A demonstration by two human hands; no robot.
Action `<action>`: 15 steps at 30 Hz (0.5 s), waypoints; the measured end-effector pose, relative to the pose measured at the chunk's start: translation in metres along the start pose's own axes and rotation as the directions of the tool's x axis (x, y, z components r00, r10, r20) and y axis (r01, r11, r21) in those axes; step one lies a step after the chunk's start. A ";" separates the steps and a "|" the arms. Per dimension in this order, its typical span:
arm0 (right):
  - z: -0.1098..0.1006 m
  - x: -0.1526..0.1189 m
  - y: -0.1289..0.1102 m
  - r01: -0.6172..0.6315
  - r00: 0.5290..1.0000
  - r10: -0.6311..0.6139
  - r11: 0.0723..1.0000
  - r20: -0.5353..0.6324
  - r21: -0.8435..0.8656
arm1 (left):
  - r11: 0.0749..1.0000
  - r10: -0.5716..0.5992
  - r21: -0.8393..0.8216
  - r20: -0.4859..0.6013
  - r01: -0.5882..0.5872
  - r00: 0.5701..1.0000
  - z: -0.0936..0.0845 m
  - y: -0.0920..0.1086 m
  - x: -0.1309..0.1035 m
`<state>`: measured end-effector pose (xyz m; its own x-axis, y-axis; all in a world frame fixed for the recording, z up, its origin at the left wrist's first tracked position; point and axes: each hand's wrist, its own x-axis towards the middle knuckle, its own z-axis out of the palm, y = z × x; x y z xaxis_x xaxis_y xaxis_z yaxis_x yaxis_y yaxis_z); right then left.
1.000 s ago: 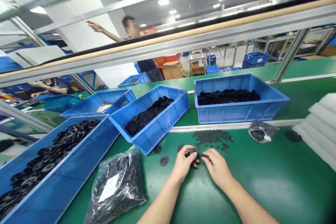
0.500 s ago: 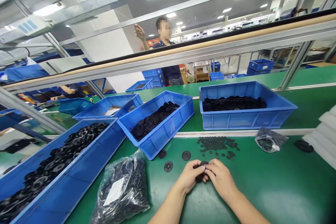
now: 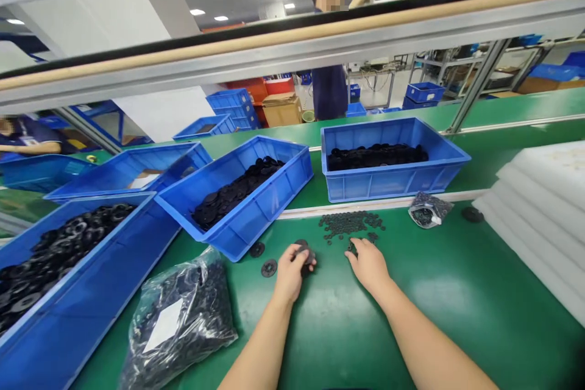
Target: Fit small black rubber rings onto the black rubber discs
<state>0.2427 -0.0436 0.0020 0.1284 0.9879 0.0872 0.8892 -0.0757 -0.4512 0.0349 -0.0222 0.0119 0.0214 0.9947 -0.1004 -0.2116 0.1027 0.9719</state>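
Left hand [image 3: 290, 269] fingers are clamped on a black disc [image 3: 305, 254]. Right hand [image 3: 368, 263] fingers are together at the near edge of the small black rings [image 3: 350, 224], which lie just beyond them on the worktop [image 3: 457, 292].

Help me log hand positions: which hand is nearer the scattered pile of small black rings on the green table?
Right. The right hand reaches the near edge of the pile of small black rings. The left hand sits farther off to the left, holding a black disc.
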 end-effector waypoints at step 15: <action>-0.001 0.005 0.001 -0.013 1.000 0.015 0.999 0.027 -0.048 | 0.241 0.173 0.962 0.087 -0.128 0.981 -0.017 0.012 0.033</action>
<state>0.2444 -0.0391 0.0032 0.1293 0.9900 0.0564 0.9076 -0.0953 -0.4088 0.0168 0.0123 0.0163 0.0691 0.9937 0.0884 0.8863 -0.1019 0.4518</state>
